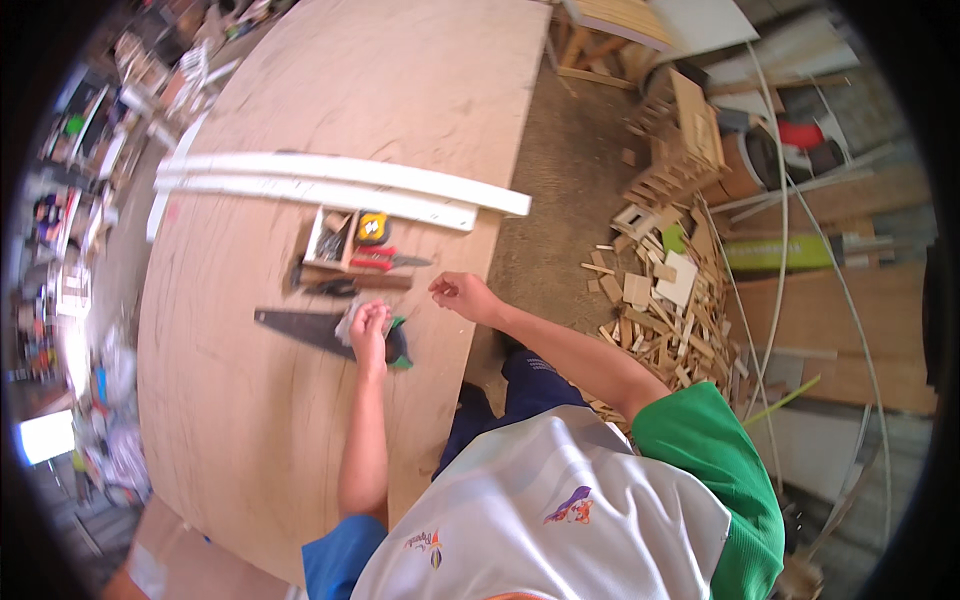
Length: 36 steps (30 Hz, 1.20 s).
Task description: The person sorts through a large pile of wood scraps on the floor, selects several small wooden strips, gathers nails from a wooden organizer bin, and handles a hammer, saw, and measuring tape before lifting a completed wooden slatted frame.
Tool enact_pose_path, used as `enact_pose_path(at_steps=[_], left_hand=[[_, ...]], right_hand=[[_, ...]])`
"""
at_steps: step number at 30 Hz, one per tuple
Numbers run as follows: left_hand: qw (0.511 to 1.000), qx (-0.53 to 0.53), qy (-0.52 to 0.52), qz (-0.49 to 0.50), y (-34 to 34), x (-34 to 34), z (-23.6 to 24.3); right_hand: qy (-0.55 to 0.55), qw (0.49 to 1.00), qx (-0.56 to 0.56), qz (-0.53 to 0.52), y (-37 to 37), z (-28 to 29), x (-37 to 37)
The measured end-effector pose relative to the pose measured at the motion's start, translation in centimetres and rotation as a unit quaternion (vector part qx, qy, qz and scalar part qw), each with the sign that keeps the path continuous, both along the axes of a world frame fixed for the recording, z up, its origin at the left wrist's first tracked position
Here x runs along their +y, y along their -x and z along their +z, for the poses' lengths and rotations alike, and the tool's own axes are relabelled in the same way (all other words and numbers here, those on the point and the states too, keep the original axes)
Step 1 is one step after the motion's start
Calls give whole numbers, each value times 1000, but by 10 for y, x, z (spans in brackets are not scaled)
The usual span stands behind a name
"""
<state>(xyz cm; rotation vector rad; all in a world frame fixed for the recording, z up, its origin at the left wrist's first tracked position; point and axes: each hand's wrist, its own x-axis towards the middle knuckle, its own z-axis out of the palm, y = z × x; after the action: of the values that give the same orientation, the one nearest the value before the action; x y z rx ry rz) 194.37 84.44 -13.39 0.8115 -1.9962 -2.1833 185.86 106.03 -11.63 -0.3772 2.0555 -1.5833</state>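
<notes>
Where the plywood bench point(250, 420) begins: left hand point(370, 328) closed around the handsaw's point(300, 328) green handle, blade flat on the bench. Right hand point(462, 296) loose, holding nothing, just beside. Beyond: pliers point(385, 261), tape measure point(373, 228), small box point(330, 240), white trim strips point(340, 185).

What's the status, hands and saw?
Left hand resting on dark-bladed handsaw with green handle. Right hand empty, fingers loosely curled. Small box of nails beside.

On the large round plywood tabletop point(300, 100), my left hand point(370, 325) rests on the dark-bladed handsaw point(300, 328); small open nail box point(330, 238) at twelve o'clock, long white strips point(340, 180) beyond it; right hand point(465, 297) at three o'clock.
</notes>
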Motion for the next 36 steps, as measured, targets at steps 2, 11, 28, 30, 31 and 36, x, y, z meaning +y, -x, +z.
enact_pose_path(at_steps=[2,11,28,30,31,36], left_hand=[[997,-7,-47,-54,21,46,21],[955,-68,-82,-277,103,246,40],[831,-64,-79,-547,291,578,75],[813,-70,-71,-573,319,594,62],[804,-72,-66,-587,335,601,54],[777,-81,-51,-622,421,649,34]], right_hand=[[31,998,-56,-27,1,15,44],[198,949,-108,-219,16,5,241],[-154,947,99,-266,88,86,581],[-154,940,130,-277,111,85,593],[-154,935,146,-283,125,83,598],[-67,909,58,-407,193,69,613]])
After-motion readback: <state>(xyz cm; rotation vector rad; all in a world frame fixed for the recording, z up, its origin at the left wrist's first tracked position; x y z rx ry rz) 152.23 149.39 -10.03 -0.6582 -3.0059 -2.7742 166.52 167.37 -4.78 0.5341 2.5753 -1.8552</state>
